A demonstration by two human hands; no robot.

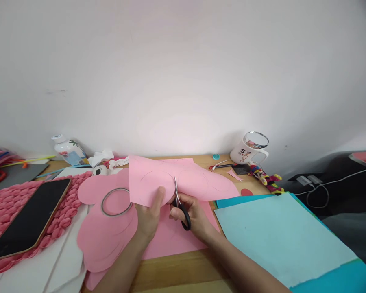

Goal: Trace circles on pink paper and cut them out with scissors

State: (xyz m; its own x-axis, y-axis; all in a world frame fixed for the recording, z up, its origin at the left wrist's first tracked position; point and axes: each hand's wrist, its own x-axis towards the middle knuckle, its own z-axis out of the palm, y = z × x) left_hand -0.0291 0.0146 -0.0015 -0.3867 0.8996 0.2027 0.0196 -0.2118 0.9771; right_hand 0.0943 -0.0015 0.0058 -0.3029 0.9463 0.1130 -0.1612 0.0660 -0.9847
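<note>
My left hand (149, 215) grips a sheet of pink paper (213, 181) by its lower edge, with the thumb on top. Curved outlines are drawn on that sheet. My right hand (193, 215) is closed around a pair of scissors (185, 217) with black handles. The metal blades point away from me and sit at a cut in the paper, between my two hands. Beneath lies more pink paper (177, 240), flat on the wooden table. Left of my left hand are pink scalloped paper shapes (102, 244), with a grey ring (103, 207) resting on them.
A phone (30, 219) lies on a pink, petal-textured piece (65, 215) at left. Behind stand a white bottle (68, 150) and, to the right, a white mug (247, 152) near a small figurine (266, 179). Light blue sheets (280, 236) cover the right side.
</note>
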